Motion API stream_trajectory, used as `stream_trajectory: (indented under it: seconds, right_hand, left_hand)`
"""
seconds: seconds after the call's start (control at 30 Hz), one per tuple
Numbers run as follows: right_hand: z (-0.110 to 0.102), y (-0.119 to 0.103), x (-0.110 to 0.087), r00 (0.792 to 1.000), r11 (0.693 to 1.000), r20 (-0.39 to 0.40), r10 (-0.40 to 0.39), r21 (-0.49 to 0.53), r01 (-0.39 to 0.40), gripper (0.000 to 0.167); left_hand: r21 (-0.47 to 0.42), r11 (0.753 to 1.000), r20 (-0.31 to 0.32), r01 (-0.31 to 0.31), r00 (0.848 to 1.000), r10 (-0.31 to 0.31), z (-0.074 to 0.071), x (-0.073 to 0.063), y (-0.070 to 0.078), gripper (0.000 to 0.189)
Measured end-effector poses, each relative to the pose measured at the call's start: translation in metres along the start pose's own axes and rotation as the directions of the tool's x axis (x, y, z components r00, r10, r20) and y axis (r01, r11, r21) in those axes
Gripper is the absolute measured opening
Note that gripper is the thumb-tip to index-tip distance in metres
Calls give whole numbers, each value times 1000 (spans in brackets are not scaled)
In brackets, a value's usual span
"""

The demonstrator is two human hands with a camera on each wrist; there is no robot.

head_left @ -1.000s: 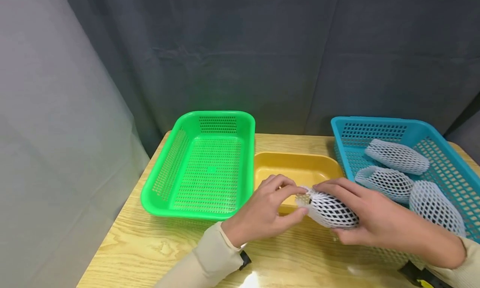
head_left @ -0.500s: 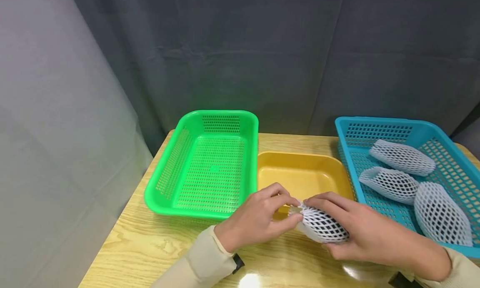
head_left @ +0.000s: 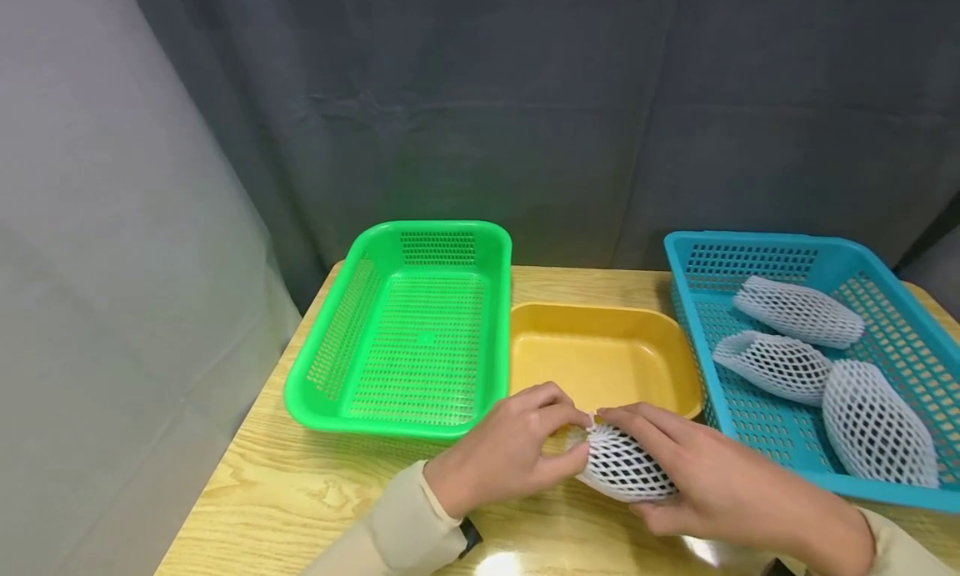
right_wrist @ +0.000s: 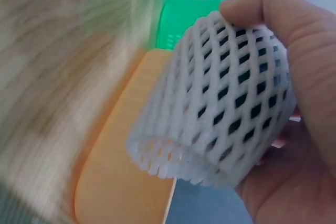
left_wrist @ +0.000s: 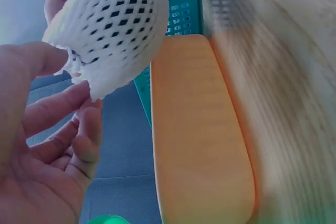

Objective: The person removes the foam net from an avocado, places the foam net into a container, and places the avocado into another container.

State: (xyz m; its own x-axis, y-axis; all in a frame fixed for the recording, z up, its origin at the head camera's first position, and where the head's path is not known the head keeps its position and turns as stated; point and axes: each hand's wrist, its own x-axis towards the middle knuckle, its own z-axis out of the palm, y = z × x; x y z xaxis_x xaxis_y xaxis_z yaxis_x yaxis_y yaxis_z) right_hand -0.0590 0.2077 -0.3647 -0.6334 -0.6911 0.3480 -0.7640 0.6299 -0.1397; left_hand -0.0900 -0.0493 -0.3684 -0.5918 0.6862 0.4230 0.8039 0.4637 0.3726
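Note:
A white foam net sleeve [head_left: 628,466] is held up at the near side of the yellow tray [head_left: 592,363], and something dark inside shows through its mesh. My right hand [head_left: 697,476] grips the sleeve from the right, thumb below and fingers over the top. With thumb and fingers, my left hand [head_left: 517,451] pinches the gathered left end. In the left wrist view, that end of the foam net sleeve [left_wrist: 121,24] has a ragged edge between thumb and fingertips. The right wrist view shows the other end of the foam net sleeve [right_wrist: 231,98] gaping as a round opening.
At the right, a blue basket [head_left: 765,426] holds three net-wrapped pieces, one of them a foam net [head_left: 802,312] at the back. A green basket [head_left: 397,430] stands left of the yellow tray. All rest on a wooden table [head_left: 300,493] before a dark curtain [head_left: 465,101].
Both hands and the foam net sleeve have moved left and toward me, from over the yellow tray to its near edge. My grip on the sleeve stays much the same.

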Motion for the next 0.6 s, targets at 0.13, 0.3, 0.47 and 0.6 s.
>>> stream_trajectory:
  seconds: [0.13, 0.3, 0.47, 0.6]
  right_hand:
    - [6, -3, 3, 1000, 1000, 20, -24, 7, 24, 88]
    - [14, -5, 5, 999, 1000, 24, -24, 18, 24, 89]
    - [21, -5, 5, 1000, 999, 25, 1, 39, -2, 88]
    - [27, -5, 7, 999, 998, 39, 19, 54, -21, 85]
  left_hand:
    - [23, 1000, -8, 11, 1000, -11, 1, -5, -1, 22]
    - [35, 999, 9, 36, 999, -37, 1, -6, 2, 25]
    - [26, 996, 63, 88, 994, -89, 1, -6, 5, 27]
    - [62, 990, 103, 127, 986, -133, 0, -6, 7, 27]
